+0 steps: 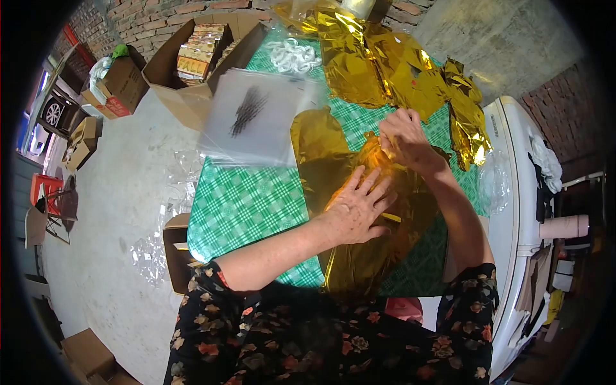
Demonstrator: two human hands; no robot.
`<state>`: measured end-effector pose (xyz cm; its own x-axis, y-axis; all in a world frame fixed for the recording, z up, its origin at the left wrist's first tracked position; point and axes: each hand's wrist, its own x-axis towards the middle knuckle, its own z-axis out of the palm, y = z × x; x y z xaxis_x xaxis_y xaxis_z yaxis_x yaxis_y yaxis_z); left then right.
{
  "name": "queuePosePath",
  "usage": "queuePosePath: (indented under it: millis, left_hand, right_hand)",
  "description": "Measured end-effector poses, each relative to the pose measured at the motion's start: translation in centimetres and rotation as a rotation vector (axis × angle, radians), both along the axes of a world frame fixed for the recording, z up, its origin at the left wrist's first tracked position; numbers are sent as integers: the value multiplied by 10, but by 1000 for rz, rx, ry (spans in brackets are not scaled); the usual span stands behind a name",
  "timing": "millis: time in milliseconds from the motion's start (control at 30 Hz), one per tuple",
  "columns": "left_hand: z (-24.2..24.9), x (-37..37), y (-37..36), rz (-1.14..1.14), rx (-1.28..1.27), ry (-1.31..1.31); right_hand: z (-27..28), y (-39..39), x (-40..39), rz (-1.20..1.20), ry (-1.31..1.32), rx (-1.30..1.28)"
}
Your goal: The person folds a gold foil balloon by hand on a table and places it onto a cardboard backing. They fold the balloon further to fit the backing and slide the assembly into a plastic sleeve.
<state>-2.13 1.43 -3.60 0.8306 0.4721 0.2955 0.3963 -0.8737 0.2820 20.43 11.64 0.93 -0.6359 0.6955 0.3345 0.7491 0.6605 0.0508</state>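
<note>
the foil (321, 176) is gold, the tablecloth (253, 205) green-and-white plaid, the clothing (289, 337) black with orange and beige florals.

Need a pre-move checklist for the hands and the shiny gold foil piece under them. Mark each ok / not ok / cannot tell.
1. Left hand on the shiny gold foil piece: ok, fingers spread.
2. Right hand gripping foil: cannot tell, fingers curled, contact hidden.
3. Foil smooth: not ok, creased around the hands.
4. Stack of clear plastic sheets away from both hands: ok.
5. Pile of white rings away from both hands: ok.
</note>
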Motion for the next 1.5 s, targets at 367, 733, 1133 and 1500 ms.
queuePosePath:
  millis: [367,733,1133,1500]
  left_hand:
    - [2,0,0,-5,2,10]
    - [1,0,1,-2,21,3]
    - [-1,-3,6,43,-22,-11]
    - [-9,2,5,53,8,17]
  right_hand:
    - [-4,3,1,4,61,-46]
    - [-4,8,0,0,58,-147]
    - [-11,11,-17,-2,82,64]
    - [-29,-33,-24,-34,165,-13]
